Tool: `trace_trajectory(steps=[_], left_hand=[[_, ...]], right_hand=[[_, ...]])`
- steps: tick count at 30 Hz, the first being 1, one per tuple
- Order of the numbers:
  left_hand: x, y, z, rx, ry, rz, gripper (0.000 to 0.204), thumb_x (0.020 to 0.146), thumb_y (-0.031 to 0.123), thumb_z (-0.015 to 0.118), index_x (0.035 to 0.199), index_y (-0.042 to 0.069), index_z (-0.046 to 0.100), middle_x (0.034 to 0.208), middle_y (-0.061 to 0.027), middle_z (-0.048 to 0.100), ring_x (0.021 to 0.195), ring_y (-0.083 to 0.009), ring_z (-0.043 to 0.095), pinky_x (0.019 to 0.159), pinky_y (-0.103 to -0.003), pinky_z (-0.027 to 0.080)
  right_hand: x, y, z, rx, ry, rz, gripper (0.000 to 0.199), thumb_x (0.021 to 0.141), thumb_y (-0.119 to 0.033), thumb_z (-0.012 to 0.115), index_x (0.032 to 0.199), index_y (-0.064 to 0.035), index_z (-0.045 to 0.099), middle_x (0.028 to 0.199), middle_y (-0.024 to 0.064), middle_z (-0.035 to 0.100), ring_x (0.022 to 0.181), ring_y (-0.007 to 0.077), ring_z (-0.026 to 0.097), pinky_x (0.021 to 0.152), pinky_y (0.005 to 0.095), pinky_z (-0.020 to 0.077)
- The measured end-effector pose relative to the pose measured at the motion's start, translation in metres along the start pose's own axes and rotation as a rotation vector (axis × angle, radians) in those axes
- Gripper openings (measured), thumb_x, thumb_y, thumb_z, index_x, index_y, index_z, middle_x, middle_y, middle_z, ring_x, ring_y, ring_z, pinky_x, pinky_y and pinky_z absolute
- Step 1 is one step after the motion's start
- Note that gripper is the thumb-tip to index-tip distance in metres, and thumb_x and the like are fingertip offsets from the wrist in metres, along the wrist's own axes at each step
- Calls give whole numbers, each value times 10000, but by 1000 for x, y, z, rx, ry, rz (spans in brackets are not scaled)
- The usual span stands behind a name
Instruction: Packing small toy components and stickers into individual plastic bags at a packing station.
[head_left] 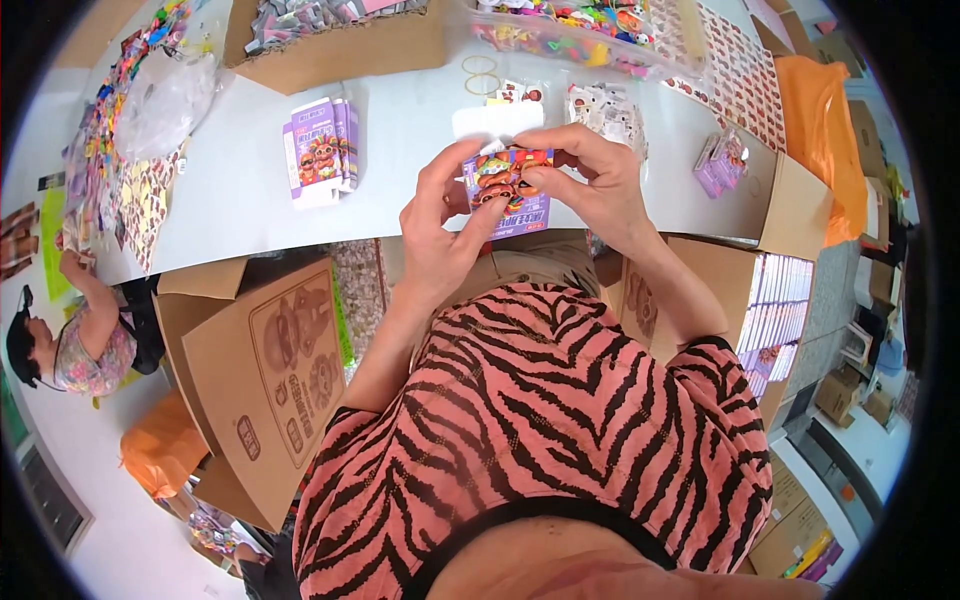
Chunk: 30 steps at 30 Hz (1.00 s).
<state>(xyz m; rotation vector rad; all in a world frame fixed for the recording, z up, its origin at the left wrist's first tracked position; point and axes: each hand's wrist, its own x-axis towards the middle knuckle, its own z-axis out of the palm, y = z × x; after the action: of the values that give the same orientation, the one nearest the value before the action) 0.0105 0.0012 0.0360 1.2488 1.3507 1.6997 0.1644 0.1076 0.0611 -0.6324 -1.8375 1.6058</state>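
Between my two hands, just over the table's near edge, is a small purple printed box [522,222] with colourful cartoon figures on its face. My left hand [437,220] grips its left side, thumb pressed on the front. On the right side my right hand [598,180] pinches it, thumb across the upper front and fingers behind. White flaps [497,121] show just beyond the box; whether they belong to it I cannot tell. To the left lies a stack of flat purple cartons [322,150]. Small printed packets [606,115] are heaped beyond my right hand.
An open carton of grey pieces [335,45] and a clear bin of bright toys [570,40] stand at the back. Finished-looking small purple boxes [720,165] lie right. Large cardboard boxes [265,365] flank me below the table. Another person [85,340] works at far left.
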Motion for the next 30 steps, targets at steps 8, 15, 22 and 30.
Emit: trace_trajectory(steps=[8, 15, 22, 30], left_hand=[[-12, 2, -5, 40, 24, -117, 351, 835, 1, 651, 1153, -12, 504, 995, -86, 631, 792, -102, 620, 671, -231, 519], [-43, -3, -14, 167, 3, -287, 237, 826, -13, 653, 1047, -11, 570, 953, -86, 636, 801, -116, 635, 692, -231, 528], [-61, -9, -25, 114, -63, -246, 192, 809, -23, 666, 988, -11, 596, 964, -105, 639, 805, -126, 636, 702, -248, 535], [-62, 2, -24, 64, -3, -510, 242, 792, -33, 676, 1022, -11, 605, 962, -110, 651, 837, -131, 639, 714, -249, 537]], right_hand=[[-5, 9, 0, -41, -130, -4, 329, 832, -37, 660, 1152, -9, 590, 1053, 82, 627, 947, 129, 599, 812, 276, 492], [-29, 15, 16, 82, -71, 217, 498, 819, -53, 677, 1283, -31, 497, 1102, 47, 622, 991, 116, 578, 826, 272, 485], [-50, 37, 22, 220, -205, 398, 424, 818, -47, 682, 1212, -11, 532, 1055, 73, 623, 953, 116, 588, 815, 266, 509], [-55, 43, 25, 271, -240, 465, 288, 824, -38, 675, 1097, -8, 589, 1034, 63, 619, 929, 114, 596, 808, 263, 512]])
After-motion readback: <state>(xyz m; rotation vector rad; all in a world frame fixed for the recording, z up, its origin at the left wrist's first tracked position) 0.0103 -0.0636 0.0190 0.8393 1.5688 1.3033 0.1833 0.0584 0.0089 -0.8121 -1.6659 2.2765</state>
